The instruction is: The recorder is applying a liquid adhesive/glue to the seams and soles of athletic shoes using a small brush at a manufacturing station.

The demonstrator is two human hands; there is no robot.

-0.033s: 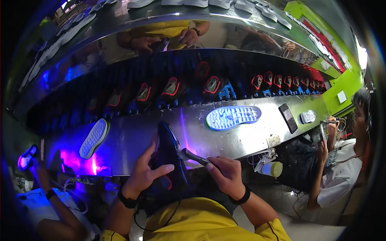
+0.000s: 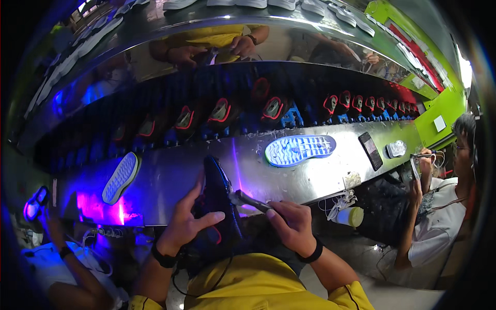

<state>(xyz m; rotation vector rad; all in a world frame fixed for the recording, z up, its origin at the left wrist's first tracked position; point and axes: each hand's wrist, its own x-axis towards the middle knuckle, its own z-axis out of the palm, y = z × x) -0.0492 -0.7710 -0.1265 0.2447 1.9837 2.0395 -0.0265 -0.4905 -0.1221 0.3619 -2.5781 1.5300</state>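
Observation:
My left hand (image 2: 187,223) is wrapped round a black shoe upper (image 2: 218,188) with a red trim, held in front of me at the table's near edge. Its toe points away from me, and the thumb lies across the side. My right hand (image 2: 294,227) grips a dark-handled brush (image 2: 254,202), whose head meets the right lower edge of the shoe. Beyond that hand a white-and-blue shoe sole (image 2: 300,150) lies flat, tread up. Another pale sole (image 2: 121,178) rests at an angle on the left of the table.
The metal table (image 2: 170,173) runs across in front of me. Behind it, several dark shoes with red collars (image 2: 220,110) stand in a row on blue supports. A phone (image 2: 370,151) lies at the right. Co-workers sit on both sides, near a white cup (image 2: 350,216) at right.
The brush head has shifted very slightly along the shoe's edge. Both hands otherwise stay in place.

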